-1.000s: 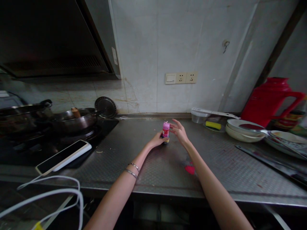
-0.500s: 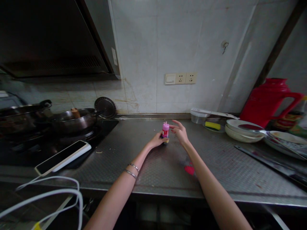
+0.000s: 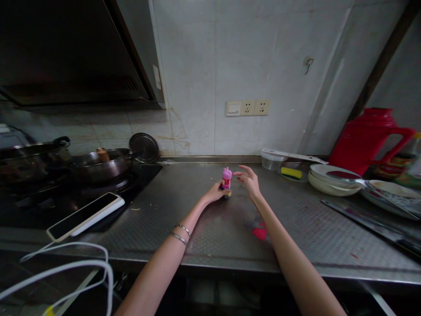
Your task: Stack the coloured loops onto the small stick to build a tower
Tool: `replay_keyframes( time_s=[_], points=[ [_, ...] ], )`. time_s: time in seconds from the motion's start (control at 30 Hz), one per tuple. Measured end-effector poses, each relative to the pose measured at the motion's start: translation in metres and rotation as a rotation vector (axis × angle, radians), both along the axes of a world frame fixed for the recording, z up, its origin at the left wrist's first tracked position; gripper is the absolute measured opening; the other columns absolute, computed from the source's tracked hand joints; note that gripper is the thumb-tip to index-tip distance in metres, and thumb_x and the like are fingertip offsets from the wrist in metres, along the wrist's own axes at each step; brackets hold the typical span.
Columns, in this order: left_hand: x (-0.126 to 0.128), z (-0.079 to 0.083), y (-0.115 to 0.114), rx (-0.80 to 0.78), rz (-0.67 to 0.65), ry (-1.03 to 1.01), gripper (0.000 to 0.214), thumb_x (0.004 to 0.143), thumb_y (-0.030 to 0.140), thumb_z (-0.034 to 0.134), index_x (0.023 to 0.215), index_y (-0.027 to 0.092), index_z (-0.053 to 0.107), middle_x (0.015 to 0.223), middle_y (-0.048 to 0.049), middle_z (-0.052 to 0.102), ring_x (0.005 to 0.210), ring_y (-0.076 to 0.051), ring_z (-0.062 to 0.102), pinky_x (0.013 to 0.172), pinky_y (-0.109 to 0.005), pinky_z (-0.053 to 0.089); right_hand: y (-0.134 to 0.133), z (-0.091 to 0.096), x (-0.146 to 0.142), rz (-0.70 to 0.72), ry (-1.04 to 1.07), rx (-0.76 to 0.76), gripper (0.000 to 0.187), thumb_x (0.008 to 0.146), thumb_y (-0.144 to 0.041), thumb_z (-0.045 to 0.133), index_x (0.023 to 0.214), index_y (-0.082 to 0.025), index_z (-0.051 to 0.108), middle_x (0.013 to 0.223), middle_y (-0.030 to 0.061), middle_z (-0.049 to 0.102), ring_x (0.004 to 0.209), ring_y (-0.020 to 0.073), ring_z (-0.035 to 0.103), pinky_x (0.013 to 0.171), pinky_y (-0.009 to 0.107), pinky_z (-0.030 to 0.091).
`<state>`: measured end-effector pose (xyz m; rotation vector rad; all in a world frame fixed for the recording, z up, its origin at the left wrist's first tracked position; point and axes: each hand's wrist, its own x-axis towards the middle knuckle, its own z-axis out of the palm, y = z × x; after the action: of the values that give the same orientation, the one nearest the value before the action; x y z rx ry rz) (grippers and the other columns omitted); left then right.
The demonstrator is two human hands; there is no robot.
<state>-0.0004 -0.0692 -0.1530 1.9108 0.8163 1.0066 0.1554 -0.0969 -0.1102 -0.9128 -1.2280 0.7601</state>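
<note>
A small bottle with a pink cap and a colourful label (image 3: 226,181) stands upright on the metal counter (image 3: 197,228). My left hand (image 3: 215,193) is wrapped around its lower part from the left. To the right of the cap is my right hand (image 3: 249,181), its fingers spread and pointing left, apart from the bottle. Nothing shows in that hand. Below my right wrist lies a bright pink-red item (image 3: 259,232), partly behind my forearm; its kind is unclear.
At left, a phone-like device (image 3: 82,215) with white cables lies by the stove, near a pan (image 3: 101,169). On the right are a yellow sponge (image 3: 291,173), stacked bowls (image 3: 332,186), a long dark-handled utensil (image 3: 368,224) and a red thermos jug (image 3: 362,140).
My right hand has shifted slightly right, its fingertips moving off from the pink cap. My left hand and the bottle keep their place.
</note>
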Motion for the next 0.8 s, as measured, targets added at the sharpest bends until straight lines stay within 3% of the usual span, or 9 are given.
replay_keyframes(
  time_s=[0.13,0.27,0.43,0.63,0.8],
  points=[
    [0.001,-0.003,0.003,0.005,-0.010,-0.023,0.039,0.066,0.032,0.064,0.097,0.011,0.051,0.088,-0.0056,0.057,0.079,-0.015,0.051,0.076,-0.028,0.039,0.000,0.000,-0.007,0.213,0.020,-0.037,0.050,0.061,-0.020,0.055,0.110,-0.018,0.050,0.103,0.0082,0.064,0.097,0.0213,0.057,0.080,0.035,0.045],
    [0.002,-0.005,0.005,-0.013,-0.021,-0.048,0.038,0.066,0.029,0.065,0.097,0.012,0.051,0.092,-0.0072,0.058,0.083,-0.016,0.052,0.079,-0.030,0.039,0.002,-0.002,-0.014,0.338,0.023,-0.007,0.053,0.062,-0.027,0.065,0.112,-0.019,0.049,0.112,0.0095,0.059,0.103,0.0209,0.055,0.088,0.036,0.043],
    [0.002,-0.006,0.005,-0.007,-0.018,-0.047,0.042,0.066,0.029,0.066,0.101,0.012,0.051,0.098,-0.0087,0.058,0.089,-0.018,0.052,0.083,-0.033,0.038,0.008,-0.006,-0.016,0.246,-0.022,0.076,0.045,0.061,-0.031,0.068,0.101,-0.017,0.054,0.104,0.0098,0.061,0.097,0.0207,0.057,0.084,0.035,0.046],
    [0.001,-0.002,0.002,0.009,-0.037,-0.047,0.047,0.066,0.030,0.066,0.105,0.011,0.051,0.100,-0.0093,0.058,0.091,-0.020,0.052,0.084,-0.033,0.038,0.014,-0.010,-0.023,0.062,-0.042,0.097,0.049,0.055,-0.031,0.072,0.097,-0.018,0.050,0.085,0.0052,0.062,0.077,0.0182,0.060,0.073,0.035,0.049],
    [0.001,-0.001,0.002,0.018,-0.071,-0.071,0.048,0.066,0.032,0.065,0.107,0.011,0.051,0.101,-0.0097,0.058,0.092,-0.020,0.052,0.085,-0.034,0.038,0.013,-0.012,-0.029,-0.085,-0.122,0.098,0.047,0.055,-0.033,0.070,0.095,-0.019,0.049,0.084,0.0042,0.061,0.080,0.0179,0.059,0.075,0.035,0.047]
  ],
)
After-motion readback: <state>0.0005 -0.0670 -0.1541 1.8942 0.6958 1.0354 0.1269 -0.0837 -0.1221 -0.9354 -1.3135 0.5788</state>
